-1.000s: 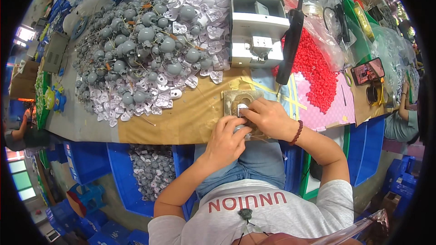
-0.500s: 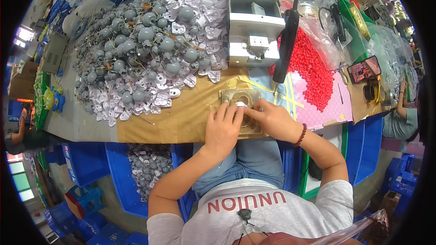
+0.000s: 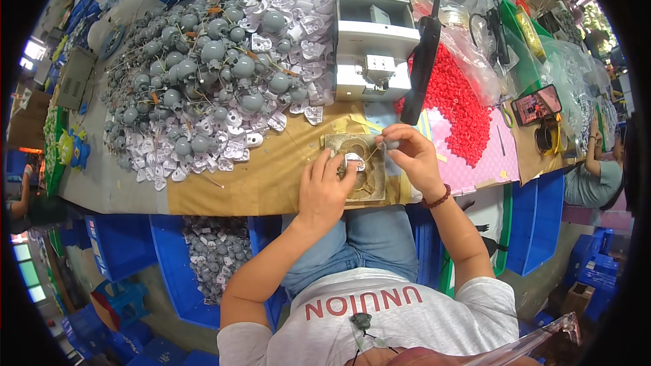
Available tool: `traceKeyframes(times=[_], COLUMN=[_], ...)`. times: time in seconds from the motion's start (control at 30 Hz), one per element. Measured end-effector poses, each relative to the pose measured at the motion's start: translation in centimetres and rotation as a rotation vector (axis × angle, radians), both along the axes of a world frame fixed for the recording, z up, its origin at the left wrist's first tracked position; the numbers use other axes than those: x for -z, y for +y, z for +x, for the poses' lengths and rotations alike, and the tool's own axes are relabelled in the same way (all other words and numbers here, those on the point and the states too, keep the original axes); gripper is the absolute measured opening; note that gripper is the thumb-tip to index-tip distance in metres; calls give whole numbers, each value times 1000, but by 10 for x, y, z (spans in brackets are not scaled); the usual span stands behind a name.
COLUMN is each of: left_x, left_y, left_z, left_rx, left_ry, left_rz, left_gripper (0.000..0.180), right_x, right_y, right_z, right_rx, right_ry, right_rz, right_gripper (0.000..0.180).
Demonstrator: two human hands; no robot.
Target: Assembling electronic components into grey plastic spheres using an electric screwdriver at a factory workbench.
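A square, worn metal fixture (image 3: 369, 190) with rounded recesses lies at the table's front edge before me. In it sits a small white plastic piece (image 3: 354, 158). My left hand (image 3: 324, 188) reaches over the fixture's left side, its thumb and forefinger closed about the white piece. My right hand (image 3: 415, 163) is raised at the fixture's upper right corner and pinches a small grey rounded part (image 3: 391, 144). A thin wire seems to run from that part toward the white piece. Above my right hand hangs a black electric screwdriver (image 3: 422, 74); its tip is hidden or too faint to see.
Grey ball-shaped parts (image 3: 213, 51) and white plastic pieces (image 3: 308, 27) are heaped at the left. A white machine (image 3: 373, 34) stands behind the fixture, with red small parts (image 3: 461, 108) to its right. A phone (image 3: 536, 105) and tape roll (image 3: 544, 139) lie farther right.
My right hand has moved up and right from the fixture, and the grey part now shows in its fingers. My left hand stays at the fixture, uncovering more of the white piece.
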State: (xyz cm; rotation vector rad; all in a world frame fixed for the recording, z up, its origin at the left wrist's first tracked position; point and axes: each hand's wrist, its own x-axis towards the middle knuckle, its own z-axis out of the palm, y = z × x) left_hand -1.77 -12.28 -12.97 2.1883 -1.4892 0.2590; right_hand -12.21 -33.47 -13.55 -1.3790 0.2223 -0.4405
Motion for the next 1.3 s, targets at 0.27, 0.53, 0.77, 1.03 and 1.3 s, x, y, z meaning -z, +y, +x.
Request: traceKeyframes(times=[0.27,0.53,0.77,1.03,1.3], left_x=[-2,1,-5,-20,-13], left_y=[1,2,-1,-21,-30], left_z=[3,6,10,14,16], left_rx=[28,69,67,-9,2], left_ry=[18,44,126,218,180], left_rz=[2,-13,-53,-21,-44], left_gripper=[40,33,33,41,39], right_x=[-19,-21,-5,-3,-13], right_y=[-10,9,25,11,-87], right_z=[15,29,27,24,69], right_rx=[-265,-131,121,117,580], right_ry=[234,434,201,149,19], right_rz=[344,-538,-982,-824,-491], right_gripper=[29,28,30,31,47])
